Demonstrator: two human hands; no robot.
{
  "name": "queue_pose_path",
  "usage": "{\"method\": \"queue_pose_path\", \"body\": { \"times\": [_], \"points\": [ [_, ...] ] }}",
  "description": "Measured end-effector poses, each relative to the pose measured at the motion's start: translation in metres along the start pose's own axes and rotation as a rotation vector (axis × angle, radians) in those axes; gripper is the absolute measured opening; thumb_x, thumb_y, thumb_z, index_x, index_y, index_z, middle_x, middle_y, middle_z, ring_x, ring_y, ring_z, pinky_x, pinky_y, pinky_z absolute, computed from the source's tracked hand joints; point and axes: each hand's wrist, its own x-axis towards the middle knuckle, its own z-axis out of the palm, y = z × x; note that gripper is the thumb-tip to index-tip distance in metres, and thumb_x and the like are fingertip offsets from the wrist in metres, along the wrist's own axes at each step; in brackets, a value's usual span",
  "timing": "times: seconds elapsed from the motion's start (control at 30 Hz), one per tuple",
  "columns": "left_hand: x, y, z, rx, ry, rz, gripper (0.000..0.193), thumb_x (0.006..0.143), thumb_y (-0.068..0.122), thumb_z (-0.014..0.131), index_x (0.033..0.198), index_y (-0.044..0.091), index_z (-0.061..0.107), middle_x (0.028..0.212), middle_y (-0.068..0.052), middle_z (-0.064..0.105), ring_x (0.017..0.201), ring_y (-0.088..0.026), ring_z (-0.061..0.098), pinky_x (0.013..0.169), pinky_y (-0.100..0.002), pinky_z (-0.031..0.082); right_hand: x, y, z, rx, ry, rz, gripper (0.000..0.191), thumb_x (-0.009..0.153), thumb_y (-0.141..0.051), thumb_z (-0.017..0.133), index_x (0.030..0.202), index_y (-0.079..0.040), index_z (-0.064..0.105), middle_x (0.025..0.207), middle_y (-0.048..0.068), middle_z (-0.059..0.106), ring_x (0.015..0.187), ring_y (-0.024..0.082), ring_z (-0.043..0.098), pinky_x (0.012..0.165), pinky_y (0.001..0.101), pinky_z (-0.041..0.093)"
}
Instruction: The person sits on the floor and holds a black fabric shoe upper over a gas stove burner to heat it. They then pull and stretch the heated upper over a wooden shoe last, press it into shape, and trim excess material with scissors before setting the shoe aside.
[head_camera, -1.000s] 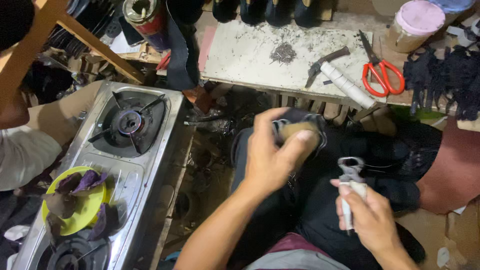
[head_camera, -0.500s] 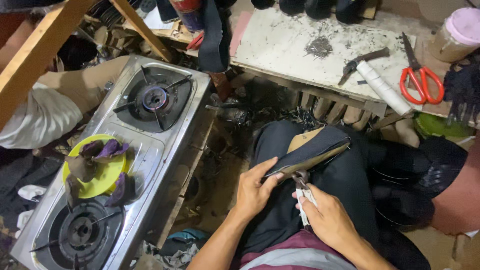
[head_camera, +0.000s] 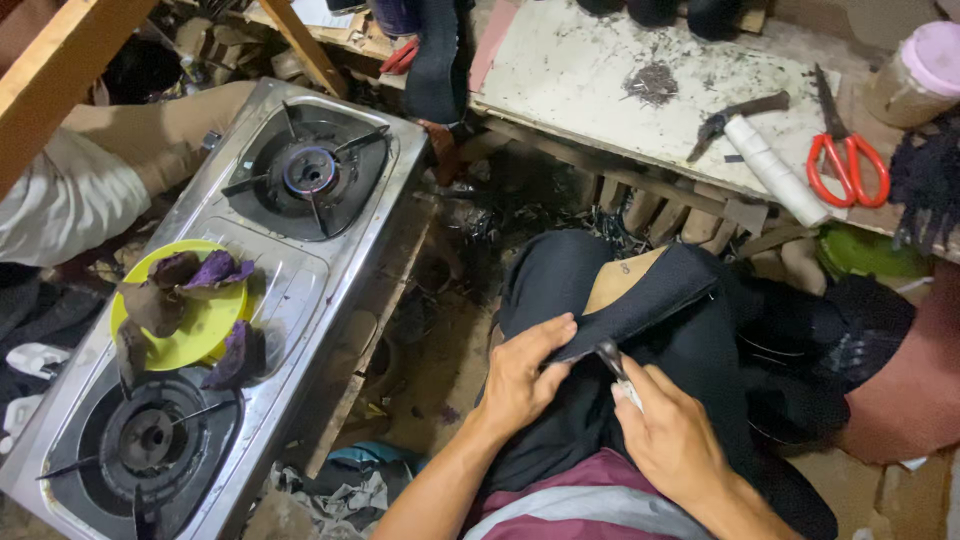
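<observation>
A black shoe upper (head_camera: 650, 295) with a tan lining lies across my lap. My left hand (head_camera: 525, 372) presses and grips its near edge with the thumb on top. My right hand (head_camera: 672, 435) is closed around a metal plier-like tool (head_camera: 612, 362), whose tip meets the edge of the shoe upper right beside my left thumb. Most of the tool is hidden inside my fist.
A two-burner steel stove (head_camera: 230, 290) stands at the left with a yellow plate (head_camera: 195, 325) of dark scraps on it. The worn workboard (head_camera: 640, 95) ahead holds red-handled scissors (head_camera: 848, 155), a white roll (head_camera: 775, 170) and a knife (head_camera: 735, 112). Another person's leg (head_camera: 160, 140) is at far left.
My hands dropped from in front of me onto my lap. The left hand laid the shoe upper down and the right hand brought the tool to its edge. The view shifted left.
</observation>
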Motion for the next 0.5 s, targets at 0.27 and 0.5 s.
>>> {"method": "queue_pose_path", "body": {
  "times": [0.27, 0.5],
  "points": [
    [0.032, -0.030, -0.004, -0.204, 0.040, -0.294, 0.034, 0.084, -0.005, 0.068, 0.118, -0.002, 0.069, 0.123, -0.017, 0.075, 0.115, -0.027, 0.074, 0.098, -0.034, 0.058, 0.049, 0.029, 0.066, -0.002, 0.342, -0.233, 0.030, 0.091, -0.005, 0.065, 0.119, 0.004, 0.059, 0.094, 0.021, 0.066, 0.077, 0.040, 0.070, 0.064, 0.0431, 0.056],
    [0.035, -0.025, 0.005, -0.195, 0.034, -0.364, 0.035, 0.086, -0.001, 0.069, 0.121, 0.001, 0.070, 0.118, -0.015, 0.076, 0.107, -0.024, 0.077, 0.085, -0.029, 0.062, 0.035, 0.032, 0.025, -0.069, -0.009, -0.035, 0.034, 0.086, -0.010, 0.061, 0.118, 0.003, 0.059, 0.099, 0.026, 0.072, 0.076, 0.046, 0.069, 0.061, 0.0505, 0.057]
  ]
}}
